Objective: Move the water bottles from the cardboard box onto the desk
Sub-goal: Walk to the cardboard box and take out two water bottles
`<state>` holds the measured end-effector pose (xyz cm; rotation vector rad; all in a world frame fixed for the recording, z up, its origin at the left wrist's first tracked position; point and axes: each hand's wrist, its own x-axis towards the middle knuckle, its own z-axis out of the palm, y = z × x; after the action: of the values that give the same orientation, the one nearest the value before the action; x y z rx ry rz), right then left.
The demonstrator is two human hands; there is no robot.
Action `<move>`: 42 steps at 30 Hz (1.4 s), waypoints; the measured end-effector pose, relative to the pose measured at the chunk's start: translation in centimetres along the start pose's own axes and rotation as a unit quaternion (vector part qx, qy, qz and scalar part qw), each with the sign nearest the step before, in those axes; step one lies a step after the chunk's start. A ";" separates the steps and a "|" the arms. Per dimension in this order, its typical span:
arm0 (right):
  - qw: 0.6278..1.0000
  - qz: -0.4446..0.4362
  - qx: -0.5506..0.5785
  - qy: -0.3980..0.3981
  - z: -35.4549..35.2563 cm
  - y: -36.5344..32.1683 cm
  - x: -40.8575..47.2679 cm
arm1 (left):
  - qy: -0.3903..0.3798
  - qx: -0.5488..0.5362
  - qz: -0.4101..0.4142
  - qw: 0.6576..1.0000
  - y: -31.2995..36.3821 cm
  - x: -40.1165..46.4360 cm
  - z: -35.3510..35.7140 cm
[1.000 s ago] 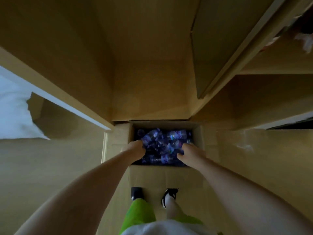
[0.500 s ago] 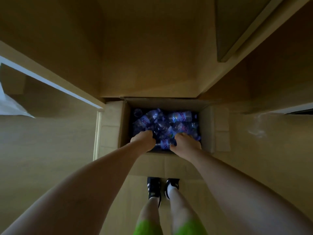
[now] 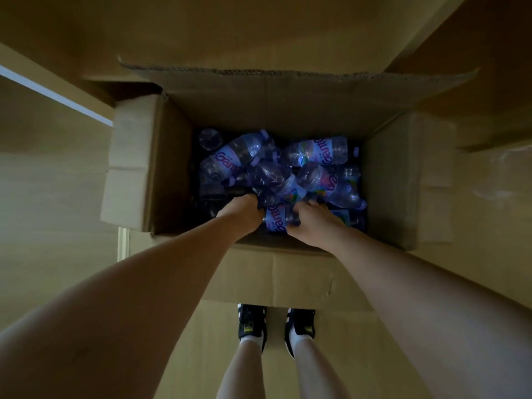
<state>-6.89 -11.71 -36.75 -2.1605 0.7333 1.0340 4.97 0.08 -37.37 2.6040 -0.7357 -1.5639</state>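
An open cardboard box (image 3: 385, 180) stands on the floor below me, its flaps folded out. Inside lies a loose heap of several clear water bottles (image 3: 313, 152) with pale blue labels and purple lettering. My left hand (image 3: 241, 211) is down in the box near its front wall, fingers curled into the heap. My right hand (image 3: 313, 223) is beside it. A labelled bottle (image 3: 275, 219) lies between the two hands, and both close on it from either side. The fingertips are hidden among the bottles.
Wooden furniture panels (image 3: 259, 30) rise behind and on both sides of the box. A pale strip of an edge (image 3: 54, 95) runs at the left. My feet in dark shoes (image 3: 275, 326) stand on the wooden floor just in front of the box.
My head has dropped much closer to the box, which now fills the view. Both hands have moved together toward the box's front and closed around one bottle.
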 end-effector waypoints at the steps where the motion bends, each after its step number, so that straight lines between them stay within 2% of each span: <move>1: 1.000 -0.007 0.003 -0.006 0.4 0.5 1.0 | 0.002 -0.001 0.005 1.000 -0.1 1.0 0.5; 8: 0.997 -0.064 -0.021 -0.022 3.3 2.2 6.9 | -0.031 -0.008 -0.009 0.999 -0.6 5.5 3.1; 12: 0.996 -0.059 -0.041 -0.055 4.2 2.0 8.7 | -0.030 -0.044 -0.031 0.998 -1.7 6.3 4.1; 18: 0.985 -0.084 -0.142 -0.046 4.5 1.7 9.5 | -0.007 -0.056 -0.053 0.997 -3.0 6.0 4.7; 22: 0.993 -0.077 -0.052 -0.067 2.6 1.9 8.7 | 0.013 -0.075 -0.055 0.996 -2.9 5.0 4.2; 25: 0.989 -0.018 0.114 -0.089 0.5 2.7 7.5 | 0.037 -0.150 -0.100 0.983 -2.4 4.3 3.8; 27: 0.959 0.018 0.258 -0.115 -0.4 3.1 6.3 | 0.077 -0.260 -0.147 0.951 -1.5 3.6 3.4; 28: 0.941 0.025 0.314 -0.124 -0.7 3.2 5.5 | 0.082 -0.348 -0.171 0.918 -0.8 3.1 3.2; 30: 0.913 0.012 0.389 -0.126 -0.8 2.9 3.9 | 0.047 -0.526 -0.201 0.825 0.8 2.2 2.7; 31: 0.904 -0.005 0.410 -0.119 -0.8 2.5 3.2 | 0.020 -0.578 -0.201 0.791 1.6 1.9 2.4; 33: 0.897 -0.073 0.428 -0.084 -0.4 1.5 2.1 | -0.017 -0.631 -0.182 0.754 3.1 1.7 1.8; 36: 0.885 -0.141 0.443 -0.027 0.6 0.4 0.9 | 0.017 -0.650 -0.169 0.741 3.7 1.9 1.1; 39: 0.867 -0.134 0.475 -0.076 1.6 1.1 0.8 | 0.082 -0.618 -0.178 0.761 2.5 2.6 1.0; 40: 0.836 -0.088 0.534 -0.090 1.8 1.8 1.1 | 0.085 -0.616 -0.172 0.764 2.1 2.9 1.2; 41: 0.776 -0.016 0.624 -0.092 1.9 2.5 1.7 | 0.082 -0.617 -0.167 0.765 1.7 3.1 1.3; 42: 0.694 0.057 0.714 -0.079 2.0 3.3 2.5 | 0.076 -0.619 -0.164 0.765 1.3 3.1 1.4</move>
<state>-8.78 -12.95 -40.77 -0.6393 1.0597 0.3339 4.56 -2.02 -40.34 1.7467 0.6565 -1.1483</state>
